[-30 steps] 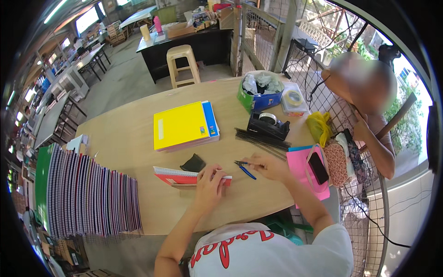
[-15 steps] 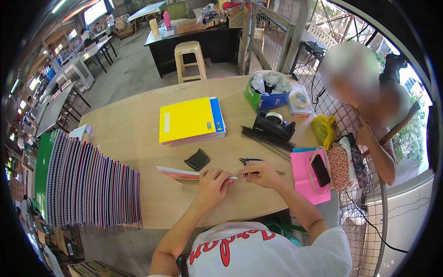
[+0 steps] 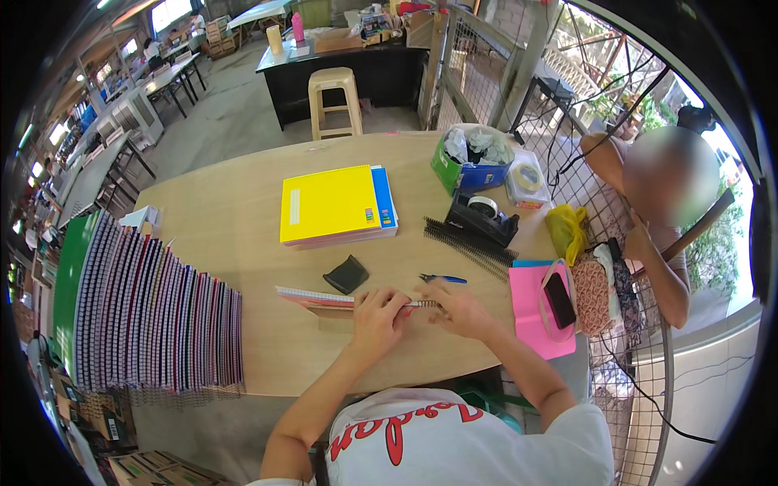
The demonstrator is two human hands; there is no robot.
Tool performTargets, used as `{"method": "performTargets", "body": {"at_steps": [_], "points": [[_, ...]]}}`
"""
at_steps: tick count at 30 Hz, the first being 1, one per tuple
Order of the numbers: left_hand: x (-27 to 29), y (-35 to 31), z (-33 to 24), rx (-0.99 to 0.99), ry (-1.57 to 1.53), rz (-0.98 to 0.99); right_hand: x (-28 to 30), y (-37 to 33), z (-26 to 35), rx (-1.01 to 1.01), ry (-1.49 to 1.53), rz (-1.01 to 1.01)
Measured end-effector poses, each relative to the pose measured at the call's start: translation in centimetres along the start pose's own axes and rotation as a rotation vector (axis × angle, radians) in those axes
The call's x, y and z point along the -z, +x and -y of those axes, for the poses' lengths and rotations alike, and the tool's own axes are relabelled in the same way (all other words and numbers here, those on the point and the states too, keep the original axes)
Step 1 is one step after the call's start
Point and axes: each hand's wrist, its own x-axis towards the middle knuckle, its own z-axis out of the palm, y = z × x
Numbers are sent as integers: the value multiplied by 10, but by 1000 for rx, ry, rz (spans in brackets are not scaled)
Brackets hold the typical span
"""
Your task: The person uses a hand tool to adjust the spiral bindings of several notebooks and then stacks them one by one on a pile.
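A notebook (image 3: 312, 300) stands on its long edge near the table's front, its row of holes upward. My left hand (image 3: 379, 317) is closed round its right part and steadies it. A dark spiral coil (image 3: 427, 304) runs from the notebook's edge towards my right hand (image 3: 462, 313), whose fingers, slightly blurred, are closed at the coil's outer end. Just beyond lie blue-handled pliers (image 3: 444, 279) and a black folded pad (image 3: 347, 275). Several loose black coils (image 3: 466, 246) lie to the far right of my hands.
At left a tall row of spiral notebooks (image 3: 154, 312) leans along the table. Yellow and blue notebooks (image 3: 331, 206) are stacked centre. A tape dispenser (image 3: 483, 220), a box (image 3: 472, 166) and a pink folder (image 3: 541, 324) with a phone (image 3: 559, 300) stand right. Behind wire mesh sits a person (image 3: 660, 267).
My right hand has shifted a little right along the coil, showing more of it beside the notebook. My left hand keeps its hold. The person behind the mesh has moved.
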Motion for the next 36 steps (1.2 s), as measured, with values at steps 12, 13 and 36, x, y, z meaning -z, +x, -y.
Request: {"method": "performTargets", "body": {"at_steps": [12,13,36], "points": [[-1,-3,9,13,-65,35,-14,10,8,261,-277,-261],[-2,-4,10,17,-66,37,-14,10,11,259,-276,-258],[11,-17,14,15,-159,157,-1,29,5,-235,193,-61]]}}
